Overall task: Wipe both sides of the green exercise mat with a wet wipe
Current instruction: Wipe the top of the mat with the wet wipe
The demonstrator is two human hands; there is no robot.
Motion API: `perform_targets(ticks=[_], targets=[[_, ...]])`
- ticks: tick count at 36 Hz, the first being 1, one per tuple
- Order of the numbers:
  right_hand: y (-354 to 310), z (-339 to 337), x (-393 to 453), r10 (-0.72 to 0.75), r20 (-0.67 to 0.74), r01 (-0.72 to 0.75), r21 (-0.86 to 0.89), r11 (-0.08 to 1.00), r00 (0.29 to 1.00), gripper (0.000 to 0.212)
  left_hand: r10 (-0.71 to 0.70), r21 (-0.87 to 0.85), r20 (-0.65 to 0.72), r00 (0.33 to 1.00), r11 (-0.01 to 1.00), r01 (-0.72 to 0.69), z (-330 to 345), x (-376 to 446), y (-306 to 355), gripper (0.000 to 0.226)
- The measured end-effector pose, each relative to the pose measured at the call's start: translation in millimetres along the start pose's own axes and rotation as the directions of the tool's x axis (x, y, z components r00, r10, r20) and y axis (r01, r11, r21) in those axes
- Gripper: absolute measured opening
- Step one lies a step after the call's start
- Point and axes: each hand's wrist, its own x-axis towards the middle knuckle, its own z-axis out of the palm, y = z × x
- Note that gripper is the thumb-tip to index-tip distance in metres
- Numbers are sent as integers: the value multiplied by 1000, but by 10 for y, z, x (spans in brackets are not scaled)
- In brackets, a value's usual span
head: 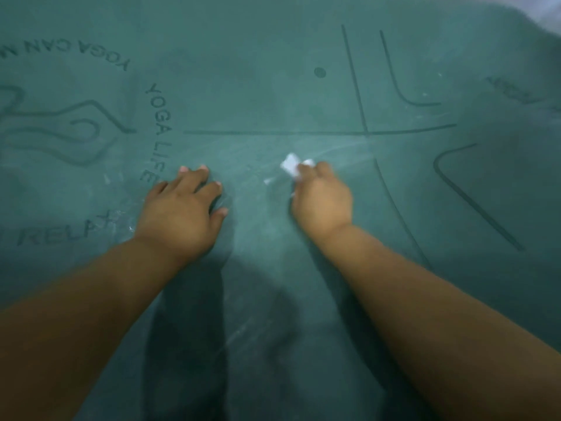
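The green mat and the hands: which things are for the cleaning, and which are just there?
For the job:
green foam exercise mat
crumpled white wet wipe
right hand, holding the wipe
left hand, flat on the mat

Just there:
pale floor strip, top right corner

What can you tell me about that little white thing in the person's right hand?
The wet wipe is a small, crumpled white sheet, blurred as if mid-motion. The right hand bunches it under its fingertips and presses it onto the green exercise mat, just below a printed horizontal line. Only the part poking out past the fingers shows.
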Motion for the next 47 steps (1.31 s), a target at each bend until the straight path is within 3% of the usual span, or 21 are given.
perform_targets(ticks=[3,5,6,8,10,13,17,20,22,24,27,30,33,37,39,41,43,45,47], targets=[[-229,-27,-319,-267,74,262,73,962,961,46,-22,19,82,996,1000,20,11,-17,-8,52],[-89,-146,-371,-329,27,327,50,944,944,46,-29,49,138,990,999,22,-2,-18,-21,57],[66,-203,-331,-264,45,263,15,965,964,46,-31,55,159,987,998,23,-26,-25,-22,59],[494,-307,-204,75,118,-67,-74,995,990,44,-37,60,211,977,998,25,-75,-54,-20,60],[847,-445,-140,388,111,-371,-141,918,915,36,-44,69,246,968,997,28,-107,-95,-19,61],[798,-459,-223,462,89,-441,-183,879,883,31,-44,62,256,966,998,29,-106,-168,2,62],[134,-261,-581,335,164,-326,-81,942,928,40,-58,81,282,958,996,36,-69,-275,52,64],[-371,-88,-1025,-5,104,6,-14,1000,995,54,-48,87,291,955,996,23,-58,-371,65,64],[-468,-58,-1229,-238,71,239,-7,971,969,50,-42,95,306,951,995,13,-63,-452,71,64],[-335,-139,-1255,-325,76,328,-41,944,943,39,-34,101,329,944,995,1,-72,-551,74,62],[169,-333,-1043,-85,168,122,-225,967,982,42,-18,107,336,942,994,-19,-59,-714,56,60],[700,-572,-900,327,182,-254,-336,907,928,36,-15,121,320,947,992,-25,-16,-868,73,58],[683,-584,-957,429,164,-357,-343,869,888,32,-25,128,321,947,992,-17,40,-989,128,58],[89,-305,-1282,368,264,-334,-165,928,892,39,-32,112,332,943,994,-5,67,-1076,185,60],[-268,-213,-1566,173,320,-161,-64,985,931,47,-33,119,338,940,993,-8,61,-1105,189,61],[-514,-240,-1798,-51,410,38,40,998,911,52,-35,126,352,935,992,-10,48,-1124,176,62],[-486,-287,-1884,-215,415,219,39,975,884,48,-31,132,373,927,991,-19,35,-1147,152,63],[-245,-357,-1808,-177,335,215,-82,973,926,39,-23,139,389,921,990,-34,22,-1176,131,64],[84,-443,-1657,44,321,28,-217,976,946,33,-22,141,405,914,989,-38,10,-1214,119,64]])
